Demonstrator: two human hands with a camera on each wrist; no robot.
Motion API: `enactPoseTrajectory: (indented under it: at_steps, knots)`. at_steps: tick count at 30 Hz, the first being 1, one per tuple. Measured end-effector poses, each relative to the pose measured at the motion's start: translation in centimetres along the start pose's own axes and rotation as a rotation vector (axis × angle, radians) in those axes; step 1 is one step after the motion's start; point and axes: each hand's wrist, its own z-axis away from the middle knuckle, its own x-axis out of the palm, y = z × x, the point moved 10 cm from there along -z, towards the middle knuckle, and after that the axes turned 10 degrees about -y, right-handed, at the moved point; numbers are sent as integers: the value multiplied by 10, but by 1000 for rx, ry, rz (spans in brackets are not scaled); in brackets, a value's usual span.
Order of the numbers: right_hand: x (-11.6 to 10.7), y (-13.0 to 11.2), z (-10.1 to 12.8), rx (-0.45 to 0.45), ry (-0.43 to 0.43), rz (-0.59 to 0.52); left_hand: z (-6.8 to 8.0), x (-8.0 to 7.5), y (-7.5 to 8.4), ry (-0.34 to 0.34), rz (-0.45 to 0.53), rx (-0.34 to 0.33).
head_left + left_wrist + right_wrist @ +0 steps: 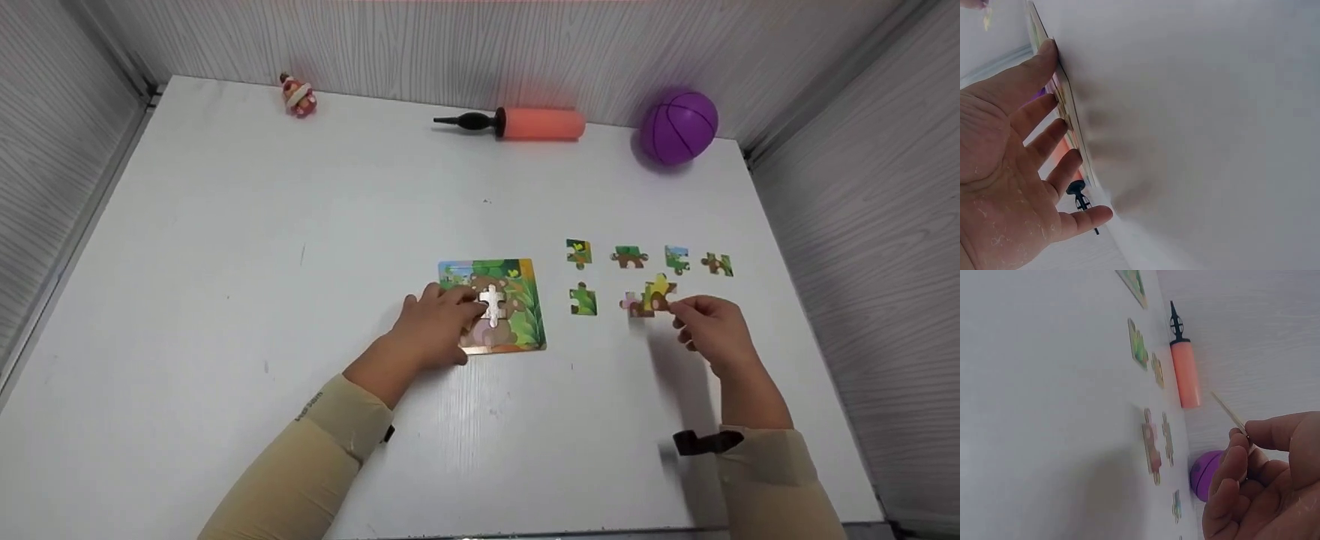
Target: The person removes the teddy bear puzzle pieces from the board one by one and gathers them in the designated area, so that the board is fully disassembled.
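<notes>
**Lifted piece right of the puzzle board, gap to its left**

Right hand (711, 324) pinching a puzzle piece (658, 292) between thumb and fingertips, raised clear of the counter (225, 262), just above another loose piece (637, 304). Puzzle board (496, 306) well to the left of that piece, with a pale cross-shaped gap (492, 304) near its middle, long axis running away from the person. Left hand (431, 326) flat and relaxed, fingers straight, resting on the board's left part, far nearer the gap than the right hand.

From the head view: whole layout, with five more loose pieces right of the board, an orange pump (525, 124), a purple ball (679, 127) and a small figurine (299, 96) along the far edge. From the right wrist view only: held piece (1230, 414) seen edge-on, tilted, gripped at one end. From the left wrist view only: fingertips (1047, 50) pressed on the board's edge (1069, 107); gap hidden there.
</notes>
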Motion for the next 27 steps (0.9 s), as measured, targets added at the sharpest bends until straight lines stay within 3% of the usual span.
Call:
enactPoseTrajectory:
  at_steps: [13, 21, 27]
  knots:
    - [-44, 49, -24, 130, -21, 19, 9, -2, -14, -3, 9, -35]
    - [-46, 68, -37, 191, -75, 78, 9, -2, -14, 1, 17, -42]
    - [-43, 66, -41, 179, -74, 173, 9, -2, -13, 11, 30, -38]
